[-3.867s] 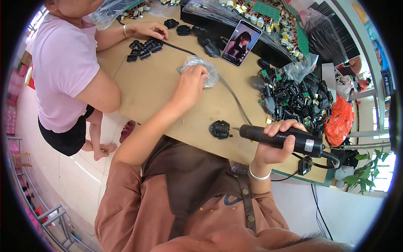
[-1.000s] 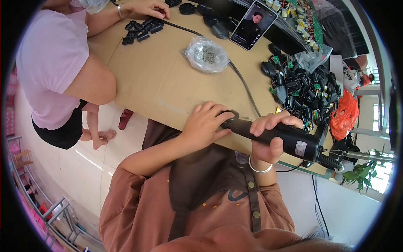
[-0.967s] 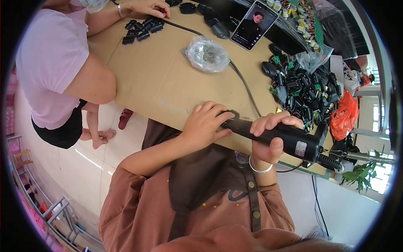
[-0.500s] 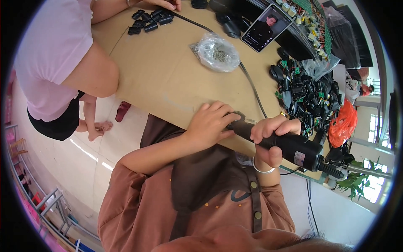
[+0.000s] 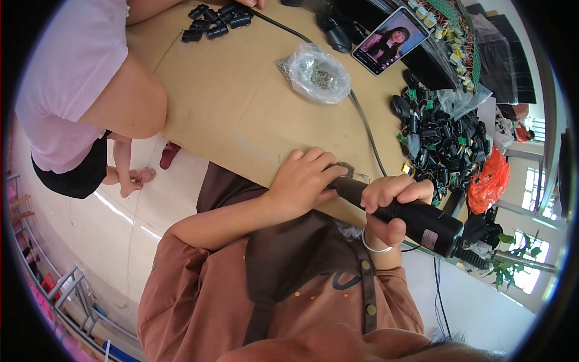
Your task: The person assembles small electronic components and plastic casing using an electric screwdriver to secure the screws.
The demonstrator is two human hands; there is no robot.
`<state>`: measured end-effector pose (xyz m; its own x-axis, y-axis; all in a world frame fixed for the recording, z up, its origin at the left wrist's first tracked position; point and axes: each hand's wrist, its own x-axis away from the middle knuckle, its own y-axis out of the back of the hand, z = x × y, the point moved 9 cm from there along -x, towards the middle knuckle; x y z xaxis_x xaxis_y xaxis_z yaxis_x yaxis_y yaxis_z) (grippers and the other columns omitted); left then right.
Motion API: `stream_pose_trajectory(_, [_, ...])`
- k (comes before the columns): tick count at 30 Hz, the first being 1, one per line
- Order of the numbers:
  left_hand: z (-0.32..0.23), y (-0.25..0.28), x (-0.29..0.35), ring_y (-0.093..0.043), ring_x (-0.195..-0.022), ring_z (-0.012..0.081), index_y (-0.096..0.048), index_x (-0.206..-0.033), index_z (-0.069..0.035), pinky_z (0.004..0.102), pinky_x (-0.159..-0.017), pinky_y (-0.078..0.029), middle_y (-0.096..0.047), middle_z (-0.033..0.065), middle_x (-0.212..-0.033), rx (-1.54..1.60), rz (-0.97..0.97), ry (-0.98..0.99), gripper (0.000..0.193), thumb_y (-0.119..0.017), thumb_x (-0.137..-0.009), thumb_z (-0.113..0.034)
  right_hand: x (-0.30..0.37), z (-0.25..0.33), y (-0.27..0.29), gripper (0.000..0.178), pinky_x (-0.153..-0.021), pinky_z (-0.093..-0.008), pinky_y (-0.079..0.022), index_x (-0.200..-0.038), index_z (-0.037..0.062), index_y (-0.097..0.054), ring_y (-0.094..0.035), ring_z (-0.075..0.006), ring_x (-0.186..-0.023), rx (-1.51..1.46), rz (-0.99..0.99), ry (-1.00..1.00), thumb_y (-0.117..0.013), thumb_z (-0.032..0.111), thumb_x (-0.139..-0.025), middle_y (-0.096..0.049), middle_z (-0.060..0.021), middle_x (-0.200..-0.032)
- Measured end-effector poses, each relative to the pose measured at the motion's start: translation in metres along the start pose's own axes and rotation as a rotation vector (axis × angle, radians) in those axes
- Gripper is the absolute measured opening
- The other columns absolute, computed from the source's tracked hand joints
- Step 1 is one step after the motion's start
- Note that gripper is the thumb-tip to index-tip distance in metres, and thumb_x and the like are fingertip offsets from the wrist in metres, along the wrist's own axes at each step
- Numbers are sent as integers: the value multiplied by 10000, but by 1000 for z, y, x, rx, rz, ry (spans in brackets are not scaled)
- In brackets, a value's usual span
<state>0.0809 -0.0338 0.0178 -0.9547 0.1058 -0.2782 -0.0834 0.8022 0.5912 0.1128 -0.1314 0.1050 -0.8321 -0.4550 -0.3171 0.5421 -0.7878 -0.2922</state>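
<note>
My right hand (image 5: 395, 202) is wrapped round the thick black body of an electric screwdriver (image 5: 439, 229), held sideways over the table's near edge with its tip toward the left. A coiled cord comes out of its rear end. At the tip, my left hand (image 5: 301, 181) pinches a small black plastic part (image 5: 345, 169), mostly covered by the fingers. The screwdriver's nose meets this part, but the exact contact point is hidden.
An open clear bag of small screws (image 5: 319, 73) lies on the brown tabletop (image 5: 211, 96). A heap of black housings with green boards (image 5: 443, 139) is at right, below a propped phone (image 5: 391, 41). Black pieces (image 5: 217, 21) lie far left, near a person in pink (image 5: 72, 78).
My view has shifted slightly, and the phone's picture has changed. The screwdriver's rear end sits a little lower. Both hands keep their holds on the screwdriver and the black part.
</note>
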Motion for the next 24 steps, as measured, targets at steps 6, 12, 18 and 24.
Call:
stream_pose_trajectory(6, [-1,2,0,-517,-985,195,-608,-1053,-140,329,-731,-372,-560,8,-1030,-6,-13,-14,483,-759,-596,-172,0,-3,-5,435,-671,-370,-472,-953,91,-363,-519,-195,-680,27,-17,-33,-735,230,-778,-483,-96,-819])
stream_pose_trajectory(12, [-9,0,-1,-519,-998,215,-606,-1048,-135,344,-760,-385,-558,21,-1032,-21,-16,-72,469,-753,-603,-166,7,-1,-6,388,-720,-349,-460,-990,100,-369,-514,-188,-742,14,-18,-33,-703,155,-799,-485,-99,-851])
stream_pose_trajectory(18, [-10,-2,-2,-524,-983,212,-613,-1020,-113,348,-762,-390,-562,19,-995,-117,-34,-47,440,-758,-611,-180,5,-3,2,372,-656,-282,-478,-1015,53,-339,-535,-150,-712,98,34,129,-604,-39,-769,-508,-111,-845])
stream_pose_trajectory(24, [-16,-1,1,-543,-945,229,-615,-1007,-105,345,-763,-411,-568,51,-984,-173,-84,-108,422,-783,-634,-207,25,45,55,545,-629,-360,-519,-1165,47,-365,-565,-226,-667,39,-307,352,-675,274,-779,-513,-107,-846])
